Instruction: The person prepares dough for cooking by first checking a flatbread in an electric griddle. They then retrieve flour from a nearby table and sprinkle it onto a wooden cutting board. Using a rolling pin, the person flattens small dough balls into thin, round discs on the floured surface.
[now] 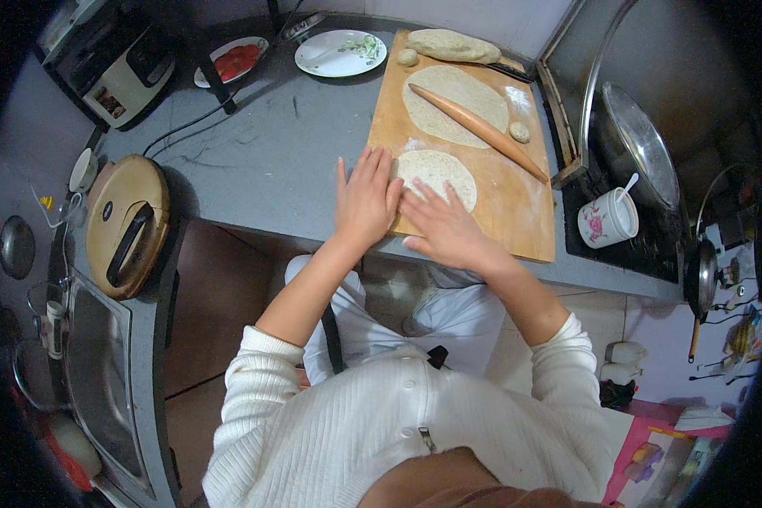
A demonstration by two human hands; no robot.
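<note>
A small flattened round of speckled dough point(437, 170) lies near the front of a wooden board point(514, 222). My right hand point(441, 225) is palm down, its spread fingertips resting on the near part of that round. Against the board's left edge, my left hand point(367, 197) lies flat beside the round, with the thumb apart from the fingers; it grips nothing. Behind them a larger dough sheet point(463, 86) is spread out, with a tapered wooden rolling pin point(476, 130) slanting across it. Small dough balls sit left point(407, 58) and right point(519, 132) of the sheet.
At the board's back lie a dough log point(454, 46) and a black-handled knife point(511, 71). A white plate point(320, 57) and a dish of red food point(236, 61) stand back left. A round electric griddle point(124, 216) is left; a floral cup point(600, 222) with spoon, right.
</note>
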